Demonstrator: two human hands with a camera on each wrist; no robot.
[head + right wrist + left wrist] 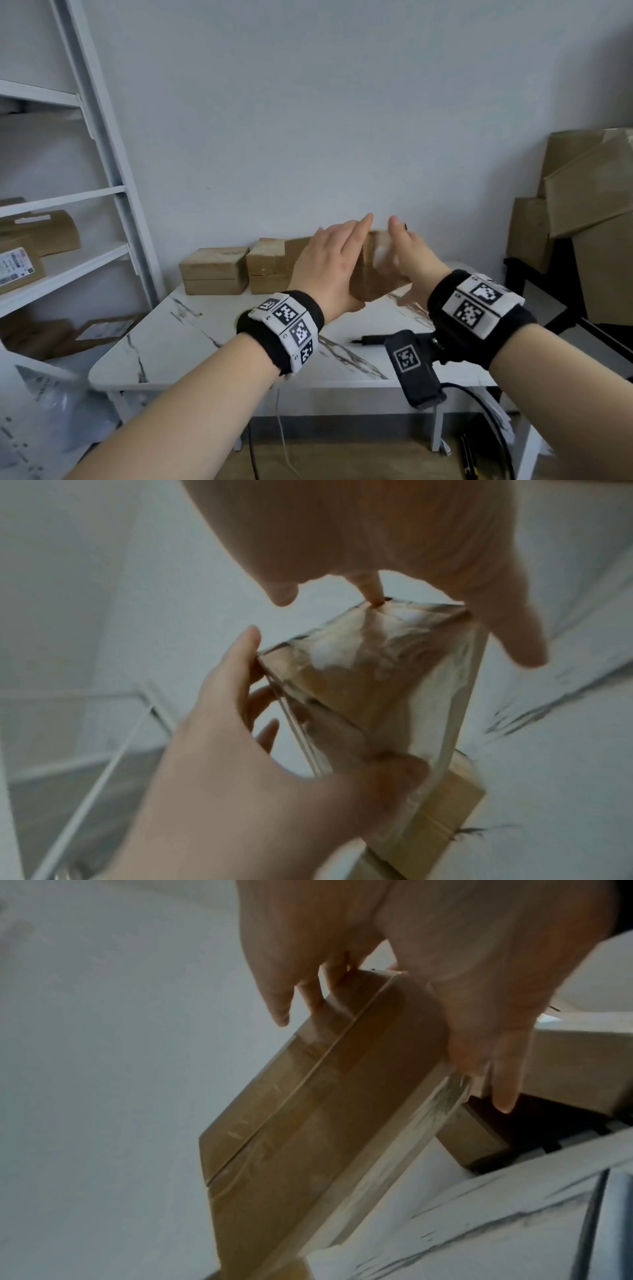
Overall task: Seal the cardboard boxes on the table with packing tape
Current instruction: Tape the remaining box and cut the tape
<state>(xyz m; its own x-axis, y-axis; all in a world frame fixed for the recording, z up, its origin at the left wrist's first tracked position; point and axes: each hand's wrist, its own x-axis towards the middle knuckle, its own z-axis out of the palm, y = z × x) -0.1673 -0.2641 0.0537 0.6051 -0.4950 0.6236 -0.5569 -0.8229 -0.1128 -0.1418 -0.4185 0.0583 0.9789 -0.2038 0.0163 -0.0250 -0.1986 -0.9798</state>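
Note:
I hold a small cardboard box (pixel 376 284) tilted on edge above the white marble table (pixel 205 342), between both hands. My left hand (pixel 329 263) lies against its left side, fingers long and thumb wrapped round the near face. The left wrist view shows the box (pixel 325 1110) caught between that hand's (pixel 428 934) thumb and fingers, with clear tape along its centre seam. My right hand (pixel 411 253) is spread on the right side. In the right wrist view one fingertip of this hand (pixel 394 534) touches the top corner of the glossy, wrinkled taped box (pixel 359 683). No tape roll is in view.
Two more cardboard boxes (pixel 214 270) (pixel 269 263) stand at the table's back edge by the wall. A black pen (pixel 371 340) lies on the table in front of the hands. White shelves (pixel 102 192) with parcels stand left; large stacked boxes (pixel 589 205) on a black stand fill the right.

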